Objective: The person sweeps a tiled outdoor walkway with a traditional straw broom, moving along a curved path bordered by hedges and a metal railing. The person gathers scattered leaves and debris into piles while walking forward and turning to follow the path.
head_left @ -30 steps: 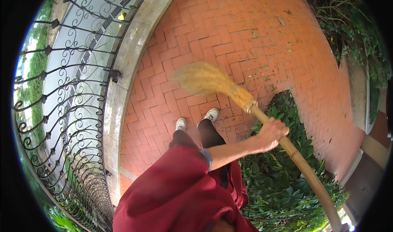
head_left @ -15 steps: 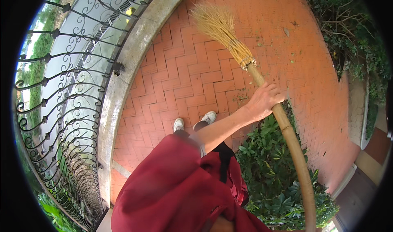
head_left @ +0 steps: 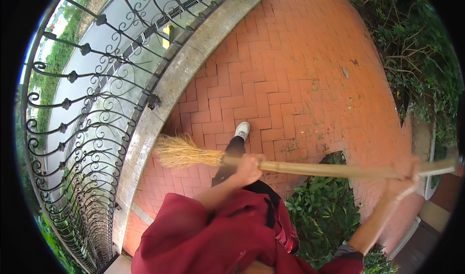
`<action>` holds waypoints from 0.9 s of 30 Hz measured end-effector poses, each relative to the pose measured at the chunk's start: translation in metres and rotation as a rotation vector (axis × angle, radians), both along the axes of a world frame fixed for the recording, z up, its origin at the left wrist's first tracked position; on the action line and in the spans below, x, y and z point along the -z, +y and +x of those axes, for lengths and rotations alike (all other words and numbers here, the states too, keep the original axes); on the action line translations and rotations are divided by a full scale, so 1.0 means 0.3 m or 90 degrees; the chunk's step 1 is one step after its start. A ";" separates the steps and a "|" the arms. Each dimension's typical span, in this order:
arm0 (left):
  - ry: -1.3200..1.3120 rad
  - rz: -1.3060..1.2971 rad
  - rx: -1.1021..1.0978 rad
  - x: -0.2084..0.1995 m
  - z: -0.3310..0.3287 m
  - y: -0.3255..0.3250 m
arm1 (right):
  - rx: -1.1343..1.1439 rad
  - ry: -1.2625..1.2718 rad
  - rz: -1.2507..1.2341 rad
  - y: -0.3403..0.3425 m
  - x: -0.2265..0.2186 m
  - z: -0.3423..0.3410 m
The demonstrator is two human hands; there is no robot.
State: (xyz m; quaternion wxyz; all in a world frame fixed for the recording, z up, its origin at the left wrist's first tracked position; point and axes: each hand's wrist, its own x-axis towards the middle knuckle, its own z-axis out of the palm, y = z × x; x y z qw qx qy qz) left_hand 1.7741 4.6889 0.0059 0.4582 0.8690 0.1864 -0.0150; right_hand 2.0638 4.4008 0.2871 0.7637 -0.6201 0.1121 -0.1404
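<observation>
A straw broom [head_left: 334, 169] lies crosswise in front of my body, its bristles to the left and its pale bamboo handle reaching far right. My left hand [head_left: 249, 170] is closed round the handle just behind the bound bristles. Farther along, close to the handle's right end, my right hand [head_left: 406, 173] grips it too, somewhat smeared by motion. The bristles [head_left: 186, 151] hang over the red bricks beside the stone kerb; whether they touch the ground I cannot tell. Below the broom one white shoe [head_left: 242, 130] shows on the paving.
Herringbone brick paving [head_left: 271, 87] stretches ahead, with scattered leaf bits. Along the left run a stone kerb [head_left: 193, 56] and a black scrolled iron fence [head_left: 89, 90]. A leafy plant bed [head_left: 322, 211] sits at near right, and dense shrubs [head_left: 409, 41] border the far right.
The broom has swung from pointing ahead to lying crosswise, bristles now left. My right hand has come into view on the handle. The view has shifted, and one shoe is no longer seen.
</observation>
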 end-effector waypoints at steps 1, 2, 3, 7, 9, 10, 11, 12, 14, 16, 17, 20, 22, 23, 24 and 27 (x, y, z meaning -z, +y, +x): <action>-0.011 0.033 -0.032 0.035 -0.012 0.070 | -0.026 0.076 0.046 0.089 0.062 0.011; 0.054 0.042 -0.040 0.062 0.003 0.130 | -0.163 -0.020 0.115 0.148 0.088 0.015; -0.011 0.058 -0.036 0.084 0.056 0.176 | -0.304 -0.063 0.200 0.188 0.097 0.009; -0.073 0.076 0.023 0.056 0.334 0.233 | -0.240 -0.157 0.264 0.141 -0.099 -0.078; -0.187 0.005 0.062 0.016 0.520 0.210 | -0.356 -0.223 0.175 0.085 -0.234 -0.155; -0.184 0.004 0.130 0.001 0.609 0.194 | -0.417 -0.245 0.148 0.076 -0.297 -0.192; -0.238 0.000 0.175 -0.013 0.692 0.170 | -0.308 -0.248 0.060 0.071 -0.331 -0.249; -0.180 -0.016 0.279 -0.021 0.772 0.147 | -0.242 -0.269 0.006 0.083 -0.364 -0.295; -0.181 -0.084 0.364 -0.048 0.925 0.072 | -0.110 -0.304 -0.096 0.133 -0.386 -0.398; -0.168 -0.124 0.413 -0.087 1.060 -0.002 | -0.004 -0.338 -0.167 0.195 -0.392 -0.468; -0.138 -0.119 0.465 -0.114 1.142 -0.035 | 0.000 -0.350 -0.174 0.220 -0.399 -0.479; -0.401 -0.184 0.491 -0.210 1.321 -0.087 | -0.014 -0.397 -0.168 0.177 -0.427 -0.480; -0.348 -0.138 0.466 -0.305 1.309 -0.137 | -0.018 -0.416 -0.147 0.061 -0.484 -0.423; -0.306 -0.111 0.463 -0.366 1.291 -0.169 | -0.021 -0.420 -0.132 -0.030 -0.515 -0.392; -0.327 -0.117 0.437 -0.412 1.243 -0.182 | -0.026 -0.420 -0.116 -0.097 -0.553 -0.324; -0.264 -0.047 0.519 -0.472 1.075 -0.158 | -0.046 -0.375 -0.053 -0.309 -0.635 -0.080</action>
